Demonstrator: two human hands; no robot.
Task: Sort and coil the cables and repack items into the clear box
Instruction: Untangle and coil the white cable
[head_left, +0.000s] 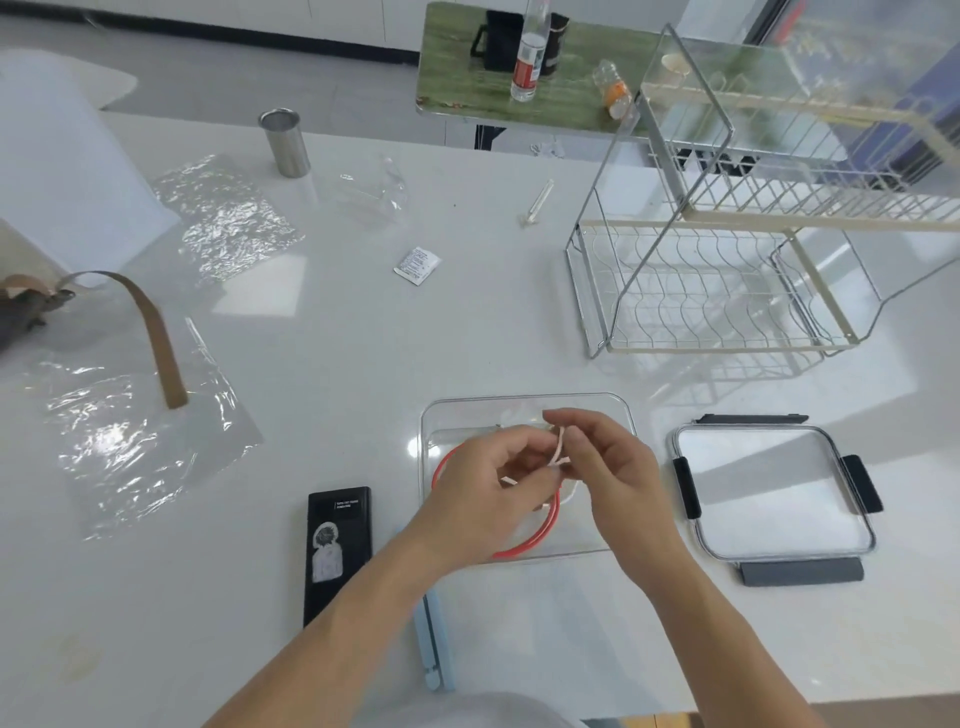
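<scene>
Just below the centre of the frame, both hands meet over the clear box (527, 405). The left hand (485, 499) and right hand (608, 473) are curled nearly closed, fingertips pinching a thin, pale pink cable (560, 447) between them; a short bent length of it stands up in the gap, and a pale end pokes out under the left fingers. It looks soft and limp, and whether it is being wound or only held I cannot tell.

Beneath the hands, a red cable (540, 538) already lies in a smooth round coil on the floor of the box, which is a shallow, glossy, round-cornered rectangle of transparent plastic. So one cable appears coiled and packed, and a second is in hand, which I judge to be roughly the middle of the job.

Still outside the box are a flat black rectangular power bank (337, 551) with a pale printed figure, at lower centre-left, and a slim light-blue strip (434, 644) partly hidden under the left forearm. The lid (774, 493), clear with dark grey clip flaps, rests at lower right, off the box.

Farther out on the glossy white table (363, 364), crinkled clear plastic sheets (135, 441) gleam at left, a small white sachet (417, 265) lies at centre, and a wire rack (727, 260) stands at upper right.
</scene>
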